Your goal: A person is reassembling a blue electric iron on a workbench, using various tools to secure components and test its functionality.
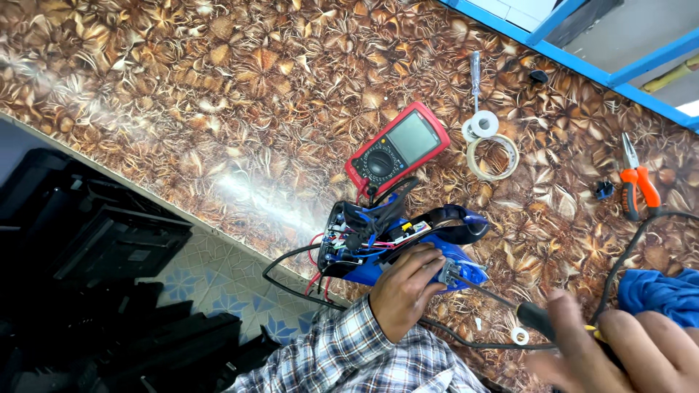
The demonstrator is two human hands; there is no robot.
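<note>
A blue electric iron [466, 222] lies opened on the brown leaf-patterned table [218, 94], its coloured wires and black inner parts exposed. My left hand [404, 291], in a plaid sleeve, grips the iron's rear end. My right hand [626, 349], blurred at the bottom right, holds a screwdriver [535, 318] with a black handle. Its thin shaft points at the iron's grey fitting beside my left fingers. A red multimeter [397, 149] sits just beyond the iron, with its leads running down into it.
A second screwdriver [475, 76], a white tape roll [484, 124] and a coil of pale wire [493, 156] lie past the meter. Orange-handled pliers [637, 185] and a blue cloth [659, 295] are at the right. Black casings [95, 247] sit on the floor at the left.
</note>
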